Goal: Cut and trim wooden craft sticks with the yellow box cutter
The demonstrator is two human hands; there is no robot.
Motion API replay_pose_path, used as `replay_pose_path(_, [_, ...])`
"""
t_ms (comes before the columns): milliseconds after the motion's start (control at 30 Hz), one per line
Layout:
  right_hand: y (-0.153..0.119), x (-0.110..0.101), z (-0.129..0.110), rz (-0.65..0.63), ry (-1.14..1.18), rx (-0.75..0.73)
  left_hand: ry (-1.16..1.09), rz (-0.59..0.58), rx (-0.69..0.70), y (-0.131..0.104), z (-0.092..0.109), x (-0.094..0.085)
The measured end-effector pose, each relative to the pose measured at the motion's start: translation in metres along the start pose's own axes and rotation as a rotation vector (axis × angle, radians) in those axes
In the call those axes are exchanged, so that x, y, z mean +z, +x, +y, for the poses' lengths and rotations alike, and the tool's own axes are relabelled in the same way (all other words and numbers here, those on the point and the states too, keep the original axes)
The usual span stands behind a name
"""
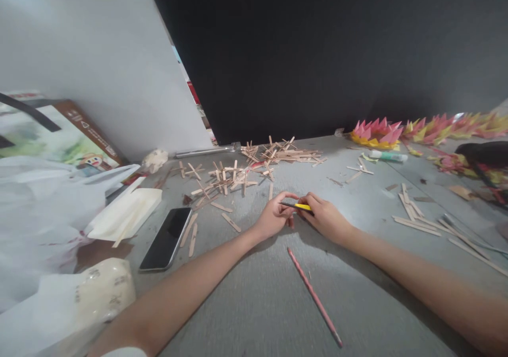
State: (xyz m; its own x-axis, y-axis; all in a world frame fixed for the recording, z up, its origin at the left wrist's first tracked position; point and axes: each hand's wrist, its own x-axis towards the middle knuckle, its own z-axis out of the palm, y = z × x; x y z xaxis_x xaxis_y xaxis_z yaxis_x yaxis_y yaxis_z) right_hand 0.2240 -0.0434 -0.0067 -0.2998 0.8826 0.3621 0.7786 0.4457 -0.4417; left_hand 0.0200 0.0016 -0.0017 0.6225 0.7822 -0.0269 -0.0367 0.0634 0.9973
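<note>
Pink and thin, a long pencil (314, 296) lies on the grey counter (254, 304), while the right hand's (327, 219) fingers grip a slim yellow-and-black tool (304, 207), the left hand's (273, 217) bent fingers hold I can't tell what, and many flat wooden sticks (225, 182) sit crossed, others loose.

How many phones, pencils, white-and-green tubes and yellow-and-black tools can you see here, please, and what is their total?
Phone: 1
Pink pencil: 1
White-and-green tube: 1
Yellow-and-black tool: 1
Total: 4
</note>
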Motion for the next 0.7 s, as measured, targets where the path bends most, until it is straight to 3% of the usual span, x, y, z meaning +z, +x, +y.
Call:
replay_pose_path(233, [-0.0001,0.0017,0.0027,-0.004,-0.033,-0.012,0.007,0.006,0.002,-0.0019,0.0036,0.0005])
replay_pose_path(400, [-0.0004,0.0001,0.0026,-0.013,0.037,-0.03,0.002,0.072,0.02,0.0008,0.0036,-0.0014])
replay_pose_path(700, [0.0011,0.0028,0.0047,0.209,0.181,0.052,-0.109,0.173,0.11,0.0064,0.0031,-0.0061])
